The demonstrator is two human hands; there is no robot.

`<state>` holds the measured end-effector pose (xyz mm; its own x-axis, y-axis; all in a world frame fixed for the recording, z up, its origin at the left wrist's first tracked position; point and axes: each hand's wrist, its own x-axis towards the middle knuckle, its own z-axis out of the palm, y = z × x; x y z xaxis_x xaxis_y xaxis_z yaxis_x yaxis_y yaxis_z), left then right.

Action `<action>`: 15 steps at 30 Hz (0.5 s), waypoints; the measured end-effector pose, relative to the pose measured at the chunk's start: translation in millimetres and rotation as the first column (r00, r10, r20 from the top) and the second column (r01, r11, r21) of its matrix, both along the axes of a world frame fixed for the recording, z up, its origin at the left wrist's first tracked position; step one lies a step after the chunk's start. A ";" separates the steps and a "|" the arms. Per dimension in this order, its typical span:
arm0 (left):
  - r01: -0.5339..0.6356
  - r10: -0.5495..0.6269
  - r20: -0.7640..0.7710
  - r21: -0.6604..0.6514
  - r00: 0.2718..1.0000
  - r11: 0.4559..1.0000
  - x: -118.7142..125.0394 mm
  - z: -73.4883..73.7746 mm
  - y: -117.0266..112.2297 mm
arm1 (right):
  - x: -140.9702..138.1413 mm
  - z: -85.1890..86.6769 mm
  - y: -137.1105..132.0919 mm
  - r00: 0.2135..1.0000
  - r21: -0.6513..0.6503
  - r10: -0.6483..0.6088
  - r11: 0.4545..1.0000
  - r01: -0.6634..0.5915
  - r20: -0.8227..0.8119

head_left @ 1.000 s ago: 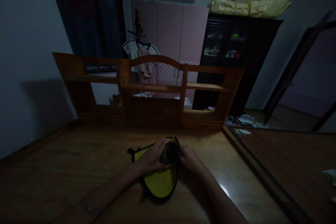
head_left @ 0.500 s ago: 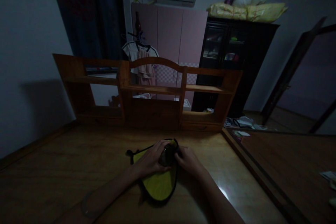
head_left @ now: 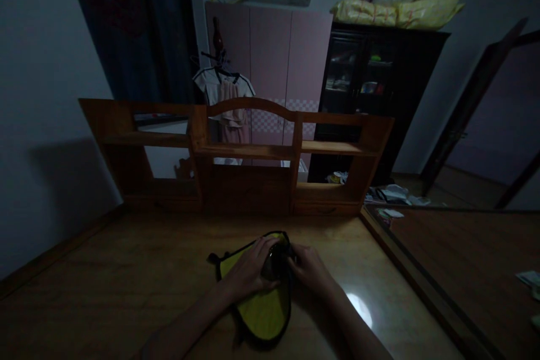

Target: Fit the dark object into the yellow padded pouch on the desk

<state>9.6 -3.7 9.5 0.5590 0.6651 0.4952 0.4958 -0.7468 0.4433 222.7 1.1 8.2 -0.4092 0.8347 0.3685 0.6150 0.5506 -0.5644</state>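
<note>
A flat yellow fabric piece with black edging (head_left: 266, 314), perhaps a bag or cover, lies on the wooden surface. My left hand (head_left: 250, 271) rests over its upper part, fingers curled round a dark, glossy, rounded object (head_left: 273, 264) whose kind I cannot make out. From the other side, my right hand (head_left: 310, 269) is closed, its fingertips at the dark object and the black edging. What exactly those fingertips pinch is hidden in the dim light. A short black strap or tab (head_left: 214, 259) sticks out at the fabric's left corner.
Across the back of the wooden surface (head_left: 147, 270) stands a low wooden shelf unit (head_left: 248, 152) with drawers. A white wall (head_left: 54, 180) bounds the left, a raised wooden edge (head_left: 405, 270) the right. Beyond are hanging clothes (head_left: 223, 90), pink wardrobe doors (head_left: 270, 50) and a dark cabinet (head_left: 375, 79).
The view has shifted slightly, so hands and fabric appear a little lower and to the right. Both hands keep nearly the same hold; the dark object appears turned a little, with a brighter glint.
</note>
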 end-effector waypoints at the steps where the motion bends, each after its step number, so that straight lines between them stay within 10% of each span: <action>1: -0.003 0.002 -0.005 -0.002 1.000 1.000 -0.2 0.7 0.0 | 0.1 0.2 0.4 1.000 -0.009 0.001 1.000 -0.001 0.002; 15: -0.011 0.010 -0.021 -0.057 1.000 0.998 -3.1 -6.9 6.9 | 2.5 8.2 -0.1 0.996 -0.011 -0.013 1.000 0.014 0.091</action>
<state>6.5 3.2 2.7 0.5615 0.6977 0.4449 0.5130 -0.7154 0.4744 225.2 1.0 16.4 -0.4294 0.8445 0.3200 0.6715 0.5355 -0.5122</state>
